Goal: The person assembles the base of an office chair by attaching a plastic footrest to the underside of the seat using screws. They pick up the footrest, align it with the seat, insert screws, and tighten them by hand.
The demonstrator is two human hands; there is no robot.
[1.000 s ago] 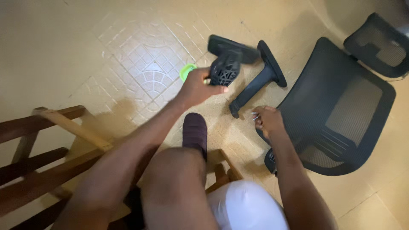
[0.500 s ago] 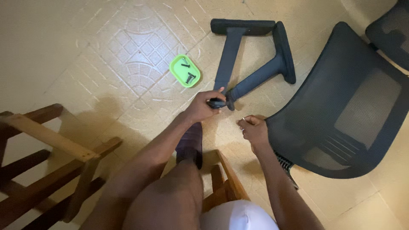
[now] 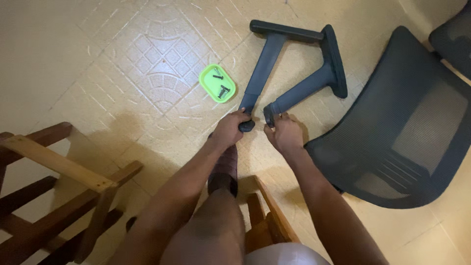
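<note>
Down on the tiled floor (image 3: 122,54), the left hand (image 3: 229,130) is wrapped around the lower end of one grey armrest (image 3: 262,68), fingers curled tight about its foot. The right hand (image 3: 283,133) touches the foot of the second armrest (image 3: 314,83), its fingers bent over the end; whether they fully close on it cannot be told from above. Both armrests lie flat, their padded tops pointing away from the person and nearly meeting at a corner.

Just left of the first armrest sits a small bright-green tray (image 3: 208,83) with rounded corners, holding a few dark screws (image 3: 222,91); their exact number is hard to make out. A black mesh chair seat (image 3: 407,132) lies to the right, and another mesh piece is cut off at the top right corner. A wooden chair frame (image 3: 59,167) is cut off at the left edge. A dark slipper (image 3: 224,169) shows between the forearms.
</note>
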